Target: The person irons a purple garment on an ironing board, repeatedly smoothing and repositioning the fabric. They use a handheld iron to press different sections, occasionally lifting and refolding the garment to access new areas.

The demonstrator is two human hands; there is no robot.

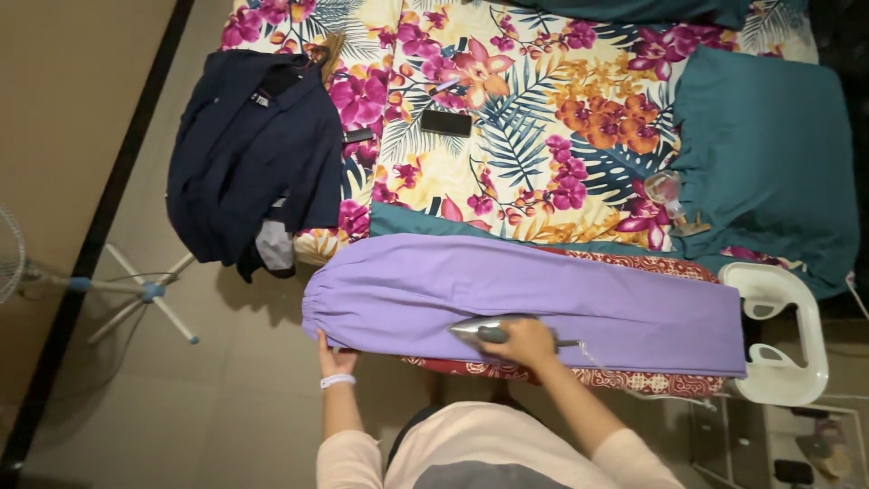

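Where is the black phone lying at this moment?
In the head view, the black phone lies flat on the floral bedspread, upper middle of the picture, right of the dark blue garment and beyond the purple cloth.

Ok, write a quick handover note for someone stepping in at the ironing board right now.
Right hand: closed on the iron, which sits on the purple garment.
Left hand: holds the garment's gathered end at the board's near edge.
The garment lies spread along the ironing board.
Done: the cloth around the iron looks smooth.
Left: I cannot tell how much is pressed.
A navy shirt lies on the bed.
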